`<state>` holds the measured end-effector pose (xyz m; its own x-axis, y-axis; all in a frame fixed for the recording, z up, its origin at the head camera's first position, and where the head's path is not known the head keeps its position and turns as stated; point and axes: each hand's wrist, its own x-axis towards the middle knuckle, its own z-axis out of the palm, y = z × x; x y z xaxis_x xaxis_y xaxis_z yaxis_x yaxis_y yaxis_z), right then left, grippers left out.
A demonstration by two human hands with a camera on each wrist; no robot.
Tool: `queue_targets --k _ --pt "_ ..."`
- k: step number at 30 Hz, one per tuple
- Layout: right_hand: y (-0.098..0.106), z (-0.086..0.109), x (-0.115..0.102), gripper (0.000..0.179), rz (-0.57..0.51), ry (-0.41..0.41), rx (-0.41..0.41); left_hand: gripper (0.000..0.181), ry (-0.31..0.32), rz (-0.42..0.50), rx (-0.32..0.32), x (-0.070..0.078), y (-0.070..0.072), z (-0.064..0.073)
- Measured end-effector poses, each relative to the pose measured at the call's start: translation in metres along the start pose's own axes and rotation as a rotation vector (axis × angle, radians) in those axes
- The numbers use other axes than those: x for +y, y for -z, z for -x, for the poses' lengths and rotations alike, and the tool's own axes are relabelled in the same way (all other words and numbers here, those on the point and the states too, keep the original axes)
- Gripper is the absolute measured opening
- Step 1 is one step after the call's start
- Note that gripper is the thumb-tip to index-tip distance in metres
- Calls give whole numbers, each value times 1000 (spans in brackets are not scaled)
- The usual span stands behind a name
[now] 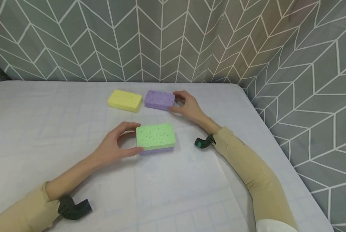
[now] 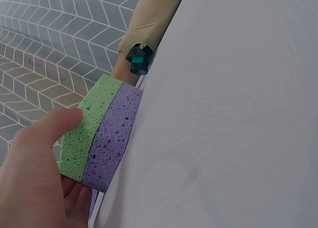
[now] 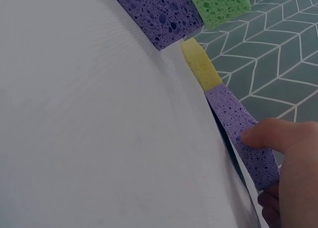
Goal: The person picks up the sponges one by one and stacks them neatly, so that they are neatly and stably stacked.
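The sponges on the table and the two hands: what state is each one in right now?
Yellow sponge: lying flat, no hand on it.
Green sponge: stacked flat on another sponge, held at its left end.
Lower purple sponge: underneath, mostly hidden from above.
Back purple sponge: flat, held at its right end.
Left hand: gripping the green sponge.
Right hand: pinching the back purple sponge.

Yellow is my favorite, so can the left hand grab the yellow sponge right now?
Probably not right away: the left hand holds the green sponge. If it let go, maybe, because only white tabletop shows between that hand and the yellow sponge.
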<state>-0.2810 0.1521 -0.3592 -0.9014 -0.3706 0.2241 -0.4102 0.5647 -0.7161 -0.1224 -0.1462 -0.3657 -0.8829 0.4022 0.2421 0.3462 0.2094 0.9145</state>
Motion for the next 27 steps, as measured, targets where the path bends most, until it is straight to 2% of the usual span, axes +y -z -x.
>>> queue_targets --k 4,9,16,27 --pt "-1 2 1 67 -24 3 4 72 -1 13 1 -1 0 1" --pt "0 5 0 66 -56 16 12 71 -32 29 5 -1 0 1" --pt "5 18 -2 64 -99 23 15 68 -37 18 12 -1 0 1" --pt "5 24 -3 64 -115 35 20 64 -48 9 21 -3 0 2"
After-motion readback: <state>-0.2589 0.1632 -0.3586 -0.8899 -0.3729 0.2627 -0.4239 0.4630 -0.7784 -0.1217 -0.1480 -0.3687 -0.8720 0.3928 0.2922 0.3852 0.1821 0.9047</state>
